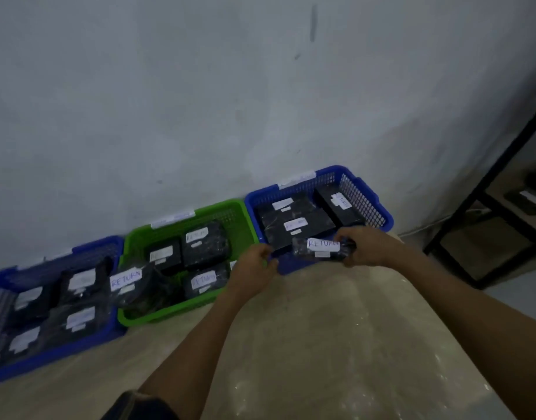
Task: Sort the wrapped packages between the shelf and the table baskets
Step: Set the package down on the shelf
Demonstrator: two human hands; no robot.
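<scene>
Two bare forearms (pixel 200 334), bare left hand (pixel 254 269) and right hand (pixel 366 245), dark short sleeve (pixel 139 404) on the left upper arm, paler band along its hem, cloth blurred and partly cut by the frame's bottom edge.

i see glossy black plastic wrap on the package (pixel 322 249), perforated plastic blue basket (pixel 363 201), paper labels, matt speckled tabletop (pixel 321 344).

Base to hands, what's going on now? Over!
Right hand gripping RETURN package over right blue basket's front rim. Left hand loosely curled, empty. Nothing blocking green basket.
</scene>
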